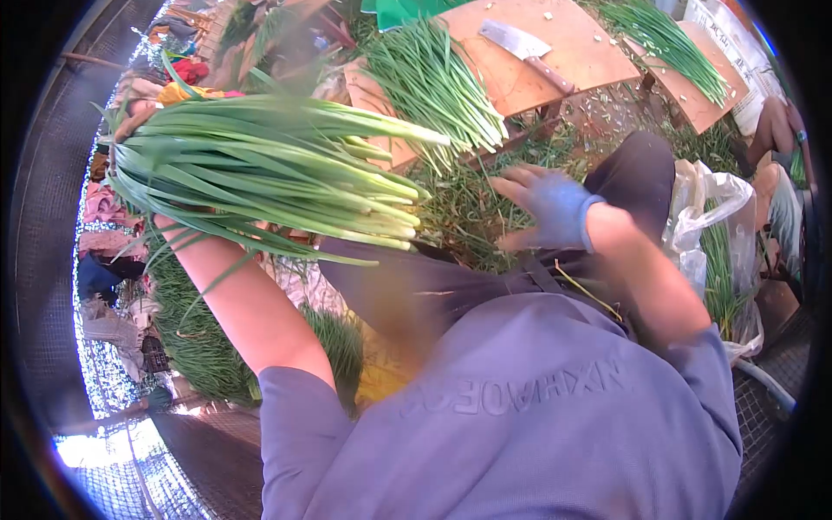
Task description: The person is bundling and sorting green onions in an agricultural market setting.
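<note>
A thick bunch of garlic chives point(286, 165) spreads across the upper left, pale stem ends pointing right. My left forearm passes beneath it, and my left hand point(135, 120), partly hidden by leaves, is closed around the leafy end. My right hand point(555, 208), in a blue glove with bare fingers, is slightly blurred. Its fingers are apart and it holds nothing, over loose green trimmings point(485, 217) in front of my lap. Another pile of chives point(433, 82) lies on the wooden board point(581, 35), near a cleaver point(527, 48) with a wooden handle.
More chives point(672, 43) lie on a second board point(706, 74) at upper right. A plastic bag point(719, 208) with greens stands beside my right arm. Heaped greens point(199, 321) lie to my left. Another person's limb point(771, 130) shows at the right edge.
</note>
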Demonstrator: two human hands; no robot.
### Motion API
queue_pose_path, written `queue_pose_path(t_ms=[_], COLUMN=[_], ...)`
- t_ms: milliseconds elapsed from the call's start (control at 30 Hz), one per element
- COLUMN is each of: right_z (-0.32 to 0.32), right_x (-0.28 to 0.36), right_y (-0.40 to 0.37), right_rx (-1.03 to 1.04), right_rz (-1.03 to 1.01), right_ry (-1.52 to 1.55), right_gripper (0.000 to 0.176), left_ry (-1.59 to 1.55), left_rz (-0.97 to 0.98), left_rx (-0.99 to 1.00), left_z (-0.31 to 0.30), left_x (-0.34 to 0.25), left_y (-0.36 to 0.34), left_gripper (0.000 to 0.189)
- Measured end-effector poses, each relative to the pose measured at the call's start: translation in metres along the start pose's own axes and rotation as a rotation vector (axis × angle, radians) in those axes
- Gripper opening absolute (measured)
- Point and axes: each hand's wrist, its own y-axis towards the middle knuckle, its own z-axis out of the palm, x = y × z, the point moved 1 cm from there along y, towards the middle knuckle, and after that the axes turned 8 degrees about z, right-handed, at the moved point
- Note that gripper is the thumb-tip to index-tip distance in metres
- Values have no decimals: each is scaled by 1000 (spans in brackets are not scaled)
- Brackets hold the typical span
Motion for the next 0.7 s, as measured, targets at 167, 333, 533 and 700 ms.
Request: queue_pose_path(t_ms=[167, 333, 533, 700], right_z=[43, 51, 34, 47], right_x=[90, 91, -3, 55], right_y=[56, 62, 16, 59], right_rx=[-168, 237, 678, -40], right_rz=[-78, 232, 202, 43], right_ry=[647, 1135, -41, 492], right_gripper=[84, 28, 64, 106], left_ry=[-177, -925, -431, -491], left_rz=[-225, -422, -213, -249], left_rx=[-200, -309, -877, -769], left_z=[-22, 7, -28, -23], left_x=[31, -15, 10, 13], left_y=[-2, 24, 33, 39], left_gripper=[42, 32, 31, 34])
